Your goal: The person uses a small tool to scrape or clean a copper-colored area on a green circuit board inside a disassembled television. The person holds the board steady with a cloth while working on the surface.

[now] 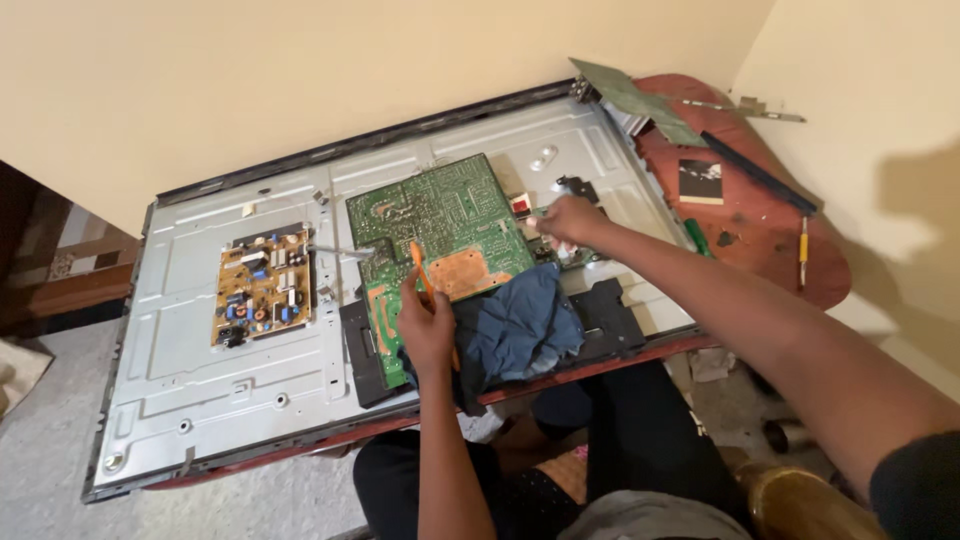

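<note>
The left hand point(428, 325) is closed on an orange tool point(424, 272), tip on the green board point(440, 225) lying copper side up on the TV back point(200, 380), while the right hand point(568, 222) pinches something small at the board's right edge, perhaps steadying it.

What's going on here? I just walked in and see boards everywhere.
A person sits at an opened flat television panel with a grey metal back. The left hand holds a thin orange tool over a large green circuit board; the right hand reaches past its edge. A crumpled blue cloth lies beside it.
</note>
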